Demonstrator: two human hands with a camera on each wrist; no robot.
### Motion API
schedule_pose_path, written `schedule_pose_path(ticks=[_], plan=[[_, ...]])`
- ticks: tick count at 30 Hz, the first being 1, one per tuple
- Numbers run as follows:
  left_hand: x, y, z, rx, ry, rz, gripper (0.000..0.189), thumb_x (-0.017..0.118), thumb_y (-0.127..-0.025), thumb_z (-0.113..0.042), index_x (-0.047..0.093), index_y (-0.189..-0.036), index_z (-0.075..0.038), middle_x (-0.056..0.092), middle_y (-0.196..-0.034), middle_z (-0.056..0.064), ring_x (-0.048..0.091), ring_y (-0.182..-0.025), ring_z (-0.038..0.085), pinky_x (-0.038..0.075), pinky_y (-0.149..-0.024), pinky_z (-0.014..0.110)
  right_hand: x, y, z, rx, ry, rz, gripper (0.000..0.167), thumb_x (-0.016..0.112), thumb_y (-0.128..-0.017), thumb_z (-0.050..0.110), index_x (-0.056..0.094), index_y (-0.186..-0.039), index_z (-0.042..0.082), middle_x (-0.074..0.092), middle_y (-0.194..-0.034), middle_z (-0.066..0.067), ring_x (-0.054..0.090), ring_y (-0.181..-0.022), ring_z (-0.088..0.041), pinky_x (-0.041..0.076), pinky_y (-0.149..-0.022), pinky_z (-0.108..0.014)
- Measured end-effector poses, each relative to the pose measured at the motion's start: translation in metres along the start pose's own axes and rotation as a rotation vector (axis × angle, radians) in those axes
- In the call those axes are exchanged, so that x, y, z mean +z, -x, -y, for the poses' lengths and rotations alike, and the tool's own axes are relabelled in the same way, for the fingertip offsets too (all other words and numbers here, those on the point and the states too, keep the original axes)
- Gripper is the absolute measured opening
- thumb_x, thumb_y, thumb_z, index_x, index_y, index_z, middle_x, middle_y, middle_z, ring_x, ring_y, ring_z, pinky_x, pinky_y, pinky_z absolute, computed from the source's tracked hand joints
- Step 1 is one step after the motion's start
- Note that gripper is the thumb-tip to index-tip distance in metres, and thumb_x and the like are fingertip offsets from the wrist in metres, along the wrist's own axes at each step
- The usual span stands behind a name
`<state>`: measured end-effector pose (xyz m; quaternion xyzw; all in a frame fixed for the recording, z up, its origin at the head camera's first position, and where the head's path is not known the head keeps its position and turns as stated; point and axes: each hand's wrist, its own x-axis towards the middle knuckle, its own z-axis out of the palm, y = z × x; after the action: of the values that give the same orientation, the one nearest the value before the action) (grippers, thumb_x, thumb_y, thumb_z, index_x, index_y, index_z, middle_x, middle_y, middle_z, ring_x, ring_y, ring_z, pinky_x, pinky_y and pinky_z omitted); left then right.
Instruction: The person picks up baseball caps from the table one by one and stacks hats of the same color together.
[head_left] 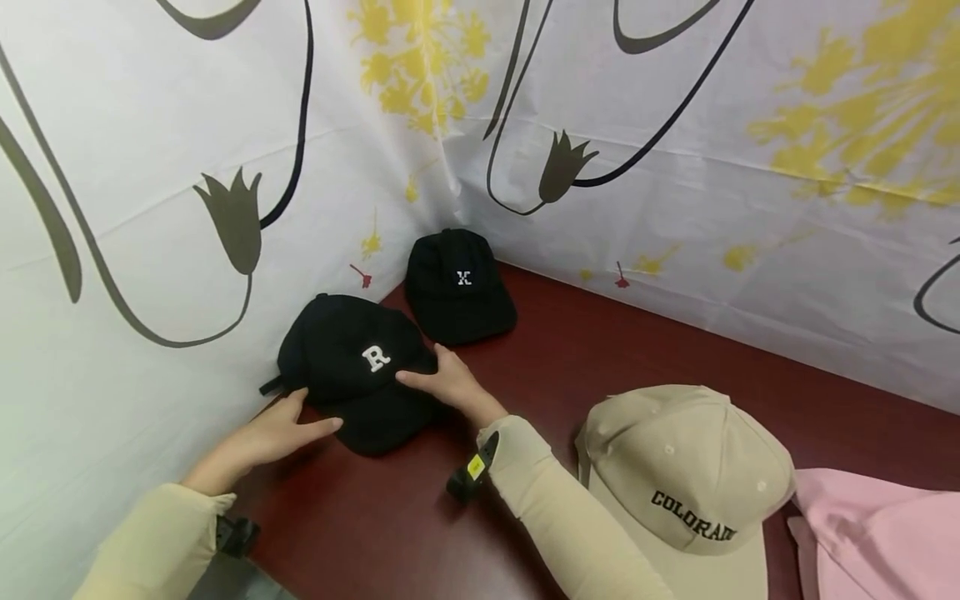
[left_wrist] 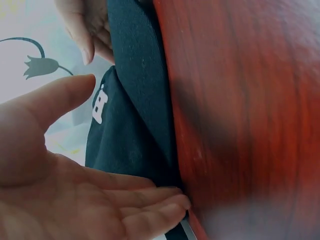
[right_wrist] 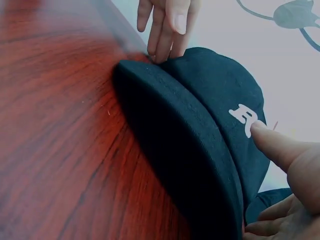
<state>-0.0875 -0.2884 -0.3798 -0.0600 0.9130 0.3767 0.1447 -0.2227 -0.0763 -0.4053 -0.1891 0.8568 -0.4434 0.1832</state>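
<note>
- On the red-brown desk (head_left: 367, 525), close to the white printed cloth (head_left: 135, 275) at the left, sits a black cap (head_left: 333, 346) with a white letter R (head_left: 376, 358) on its front; its brim (head_left: 390, 421) points toward the person.
- Beside the cap's left side, the left hand (head_left: 273, 432) has its grip wide: fingers extended, thumb spread well away from them, nothing clasped. Its fingertips reach the cap's lower edge, down by the desk.
- At the cap's right side, the right hand (head_left: 453, 383) also has its grip spread, thumb over the front and fingers beside the cap. It does not close round the cap; whether the thumb presses the fabric, I cannot tell.
- From the left wrist, the left palm and its straight fingers show plainly, a detail the head view leaves turned away.
- From the right wrist, the shaded underside of the brim comes into sight, and the thumb tip overlaps the edge of the R.
- In the head view alone, a strap end (head_left: 272, 386) juts from the cap's back toward the cloth.
- Just behind stands a second black cap (head_left: 450, 292) with a small white mark, near the corner of the cloth.
- Farther right, seen only from the head, lie a beige cap (head_left: 675, 458) with dark lettering and, next to it, a pink item (head_left: 892, 533) cut off by the frame.
</note>
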Motion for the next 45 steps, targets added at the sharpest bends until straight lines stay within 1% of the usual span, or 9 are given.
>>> schedule_pose_path(ticks=[3, 7, 11, 19, 25, 31, 34, 38, 45], plan=[[0.002, -0.001, -0.002, -0.021, 0.014, 0.015, 0.098, 0.056, -0.088, -0.043, 0.003, -0.132, 0.026, 0.007, -0.138, 0.043, 0.011, -0.127, 0.052, 0.02, -0.099, 0.06, 0.001, 0.002, 0.0, 0.007, 0.01, -0.004, 0.086, 0.069, -0.08, 0.037, 0.026, -0.142, -0.004, 0.031, -0.142, -0.02, 0.031, -0.129, -0.029, 0.027, -0.103, -0.04], [0.004, -0.003, -0.002, -0.005, 0.023, 0.002, 0.097, 0.057, -0.087, -0.041, 0.003, -0.131, 0.027, 0.007, -0.137, 0.045, 0.01, -0.127, 0.054, 0.019, -0.099, 0.061, 0.0, 0.003, 0.002, -0.009, 0.013, -0.005, 0.083, 0.07, -0.08, 0.036, 0.03, -0.141, -0.003, 0.035, -0.14, -0.019, 0.035, -0.127, -0.028, 0.029, -0.102, -0.039], [0.007, -0.007, 0.001, 0.022, 0.014, -0.04, 0.1, 0.061, -0.085, -0.039, 0.001, -0.13, 0.028, 0.006, -0.136, 0.046, 0.007, -0.126, 0.055, 0.017, -0.098, 0.061, -0.001, 0.003, 0.003, -0.018, -0.03, 0.006, 0.08, 0.07, -0.08, 0.033, 0.031, -0.14, -0.002, 0.039, -0.139, -0.018, 0.038, -0.126, -0.026, 0.031, -0.101, -0.037], [0.012, -0.016, -0.002, 0.105, 0.062, -0.145, 0.103, 0.066, -0.082, -0.035, -0.002, -0.134, 0.022, 0.005, -0.137, 0.043, 0.005, -0.127, 0.054, 0.017, -0.097, 0.062, -0.004, 0.005, 0.001, 0.061, -0.124, 0.006, 0.083, 0.072, -0.078, 0.033, 0.03, -0.142, 0.002, 0.037, -0.14, -0.017, 0.037, -0.126, -0.026, 0.033, -0.1, -0.038], [0.015, -0.023, -0.007, 0.173, 0.114, -0.197, 0.095, 0.068, -0.081, -0.028, 0.007, -0.138, 0.016, 0.012, -0.139, 0.037, 0.008, -0.128, 0.05, 0.018, -0.098, 0.061, -0.011, 0.011, 0.003, 0.05, -0.083, -0.03, 0.084, 0.075, -0.076, 0.029, 0.03, -0.143, 0.008, 0.037, -0.14, -0.017, 0.036, -0.127, -0.025, 0.033, -0.1, -0.037], [0.015, -0.03, -0.014, 0.224, 0.103, -0.226, 0.094, 0.07, -0.08, -0.025, 0.008, -0.138, 0.016, 0.012, -0.139, 0.038, 0.01, -0.128, 0.05, 0.018, -0.098, 0.061, -0.016, 0.018, 0.004, 0.041, 0.033, -0.058, 0.084, 0.076, -0.075, 0.028, 0.031, -0.143, 0.011, 0.035, -0.135, -0.019, 0.038, -0.117, -0.028, 0.035, -0.097, -0.04], [0.014, -0.033, -0.019, 0.273, 0.101, -0.247, 0.092, 0.071, -0.078, -0.022, 0.012, -0.139, 0.015, 0.017, -0.139, 0.037, 0.015, -0.128, 0.049, 0.02, -0.098, 0.06, -0.019, 0.021, 0.002, 0.039, 0.057, -0.064, 0.083, 0.076, -0.076, 0.028, 0.031, -0.144, 0.011, 0.035, -0.134, -0.02, 0.039, -0.115, -0.029, 0.036, -0.096, -0.041], [0.011, -0.037, -0.024, 0.305, 0.091, -0.251, 0.093, 0.073, -0.077, -0.02, 0.013, -0.14, 0.013, 0.02, -0.138, 0.035, 0.017, -0.127, 0.048, 0.021, -0.097, 0.06, -0.023, 0.025, 0.0, 0.026, 0.061, -0.078, 0.084, 0.076, -0.076, 0.028, 0.029, -0.144, 0.009, 0.035, -0.134, -0.021, 0.039, -0.116, -0.029, 0.035, -0.097, -0.041], [0.001, -0.042, -0.033, 0.285, 0.05, -0.192, 0.1, 0.073, -0.078, -0.024, 0.004, -0.141, 0.013, 0.01, -0.141, 0.037, 0.011, -0.128, 0.05, 0.019, -0.097, 0.062, -0.029, 0.033, 0.002, -0.001, 0.092, -0.116, 0.088, 0.076, -0.076, 0.027, 0.025, -0.145, 0.009, 0.036, -0.131, -0.02, 0.042, -0.109, -0.027, 0.039, -0.093, -0.038]])
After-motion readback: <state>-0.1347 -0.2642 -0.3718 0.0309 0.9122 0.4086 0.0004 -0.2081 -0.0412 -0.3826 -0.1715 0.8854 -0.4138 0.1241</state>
